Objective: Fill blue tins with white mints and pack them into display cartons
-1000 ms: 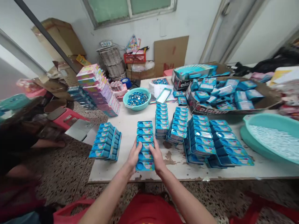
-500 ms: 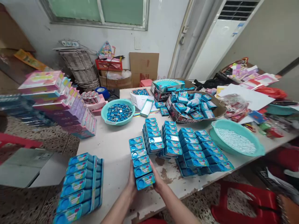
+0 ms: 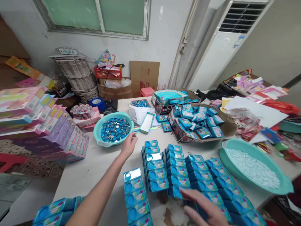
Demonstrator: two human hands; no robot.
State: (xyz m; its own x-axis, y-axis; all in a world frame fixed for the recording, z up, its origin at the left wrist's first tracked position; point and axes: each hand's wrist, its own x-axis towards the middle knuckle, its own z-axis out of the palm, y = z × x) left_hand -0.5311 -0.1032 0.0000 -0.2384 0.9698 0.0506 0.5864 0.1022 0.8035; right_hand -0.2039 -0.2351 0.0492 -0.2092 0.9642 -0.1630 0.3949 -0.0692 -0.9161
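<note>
My left hand (image 3: 129, 145) reaches forward beside the right rim of a teal basin (image 3: 96, 135) full of shiny blue and silver round pieces (image 3: 115, 129). Its fingers are loosely bent, and nothing shows in them. My right hand (image 3: 204, 207), blurred, is spread open over the front of the rows of blue tins (image 3: 199, 175); whether it touches them I cannot tell. A separate row of blue tins (image 3: 136, 199) stands between my arms, its near end cut off by the frame. More blue tins (image 3: 51, 210) are at the lower left, partly behind my left forearm.
A teal basin of white pieces (image 3: 255, 169) stands at the right. Behind the tins is an open carton (image 3: 225, 125) of small blue packets. An empty-looking small box (image 3: 147, 123) lies mid-table. Pink and purple boxes (image 3: 49, 125) are stacked at left.
Both hands have let go of the row of tins they held. My left hand has moved forward to the basin, my right hand to the right over the other rows. The view has shifted.
</note>
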